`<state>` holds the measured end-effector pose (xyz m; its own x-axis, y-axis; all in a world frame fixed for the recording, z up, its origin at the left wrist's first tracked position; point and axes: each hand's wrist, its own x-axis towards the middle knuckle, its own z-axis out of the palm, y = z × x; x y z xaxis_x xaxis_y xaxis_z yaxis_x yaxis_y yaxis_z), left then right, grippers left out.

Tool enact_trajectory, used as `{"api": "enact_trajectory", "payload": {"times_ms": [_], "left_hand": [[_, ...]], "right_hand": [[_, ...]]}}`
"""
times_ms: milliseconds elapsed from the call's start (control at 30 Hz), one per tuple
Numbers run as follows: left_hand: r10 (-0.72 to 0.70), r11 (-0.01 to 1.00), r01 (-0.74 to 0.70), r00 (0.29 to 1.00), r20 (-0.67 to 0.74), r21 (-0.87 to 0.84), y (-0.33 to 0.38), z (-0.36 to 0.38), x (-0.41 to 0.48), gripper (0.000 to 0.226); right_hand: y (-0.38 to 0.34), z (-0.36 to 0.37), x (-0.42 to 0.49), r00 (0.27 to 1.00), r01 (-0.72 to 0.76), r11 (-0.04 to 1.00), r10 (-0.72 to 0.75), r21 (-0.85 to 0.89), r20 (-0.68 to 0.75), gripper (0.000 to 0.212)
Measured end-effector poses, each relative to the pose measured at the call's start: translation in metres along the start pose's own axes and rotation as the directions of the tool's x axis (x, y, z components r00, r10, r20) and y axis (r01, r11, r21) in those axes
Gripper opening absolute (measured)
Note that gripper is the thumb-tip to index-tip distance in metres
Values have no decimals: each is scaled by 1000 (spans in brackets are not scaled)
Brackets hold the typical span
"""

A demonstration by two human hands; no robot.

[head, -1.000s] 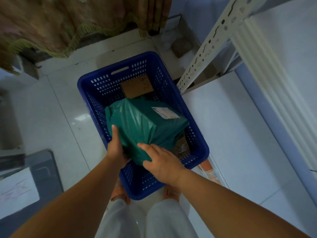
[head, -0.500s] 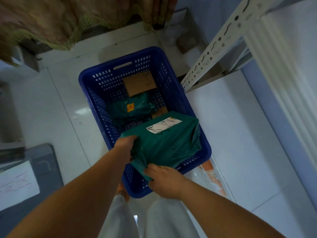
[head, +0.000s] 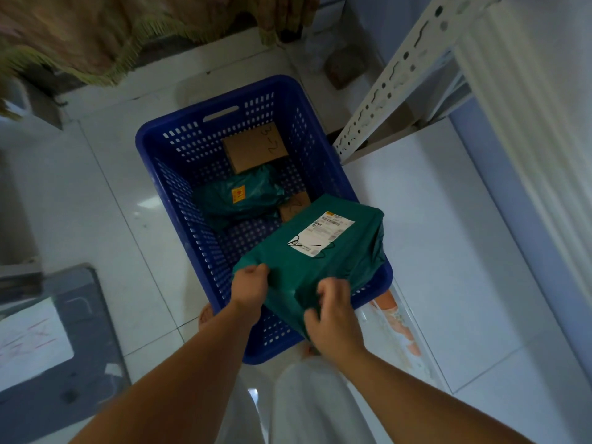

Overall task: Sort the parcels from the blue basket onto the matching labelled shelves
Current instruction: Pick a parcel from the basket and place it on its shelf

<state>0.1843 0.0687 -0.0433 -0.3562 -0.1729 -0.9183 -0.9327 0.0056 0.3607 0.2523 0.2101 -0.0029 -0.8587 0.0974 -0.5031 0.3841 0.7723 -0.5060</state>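
While both forearms reach down and forward from the bottom of the head view, the left hand (head: 250, 285) curls its fingers tight on the near left corner of a large green parcel (head: 315, 261), and the right hand (head: 333, 315) pinches the bag's near edge, fingers bent and clamped on the plastic. This parcel is held up over the near right corner of the blue basket (head: 179, 200), tilted, with its white shipping label (head: 322, 233) facing up and a handwritten mark across it.

Three more parcels lie inside the basket: one cardboard box (head: 254, 147) at the far end marked "3-2", one smaller green bag (head: 238, 198) with an orange sticker in the middle, and one small brown box (head: 294, 208) just beside that bag, partly hidden by the held parcel. That makes four parcels, two green and two brown.

Bare basket floor shows between the green bag and the hands. To the right, the white slotted shelf post (head: 397, 75) stands near the basket's far right corner, with a white shelf board (head: 448, 235) just beside the basket's right wall. Open tile floor (head: 105, 200) lies to the left.
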Motion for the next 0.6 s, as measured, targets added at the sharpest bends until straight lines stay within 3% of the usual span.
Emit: {"api": "enact_trajectory", "payload": {"times_ms": [33,67,133,233,333,467,600], "left_hand": [[9,1000,-9,1000,-11,7,0,2,-2,28],[14,999,-13,999,-30,30,-1,3,-4,32],[39,994,-32,997,-66,103,-1,5,-9,35],[175,920,-107,973,-149,378,0,7,-21,32],[254,863,-195,965,-67,466,2,8,-31,26],[214,908,-165,973,-86,385,-8,10,-34,26],[170,967,-153,983,-66,203,-10,8,-29,24]], "right_hand": [[-5,-3,6,976,-183,965,202,188,-85,23],[-6,-4,15,923,-323,875,375,360,-82,28],[1,-8,31,839,-494,719,541,490,52,44],[7,-12,40,767,-593,584,619,554,167,63],[8,-11,42,717,-589,351,643,728,270,97],[17,-4,38,677,-609,190,631,770,380,114],[45,0,26,688,-550,130,630,825,360,102]]}}
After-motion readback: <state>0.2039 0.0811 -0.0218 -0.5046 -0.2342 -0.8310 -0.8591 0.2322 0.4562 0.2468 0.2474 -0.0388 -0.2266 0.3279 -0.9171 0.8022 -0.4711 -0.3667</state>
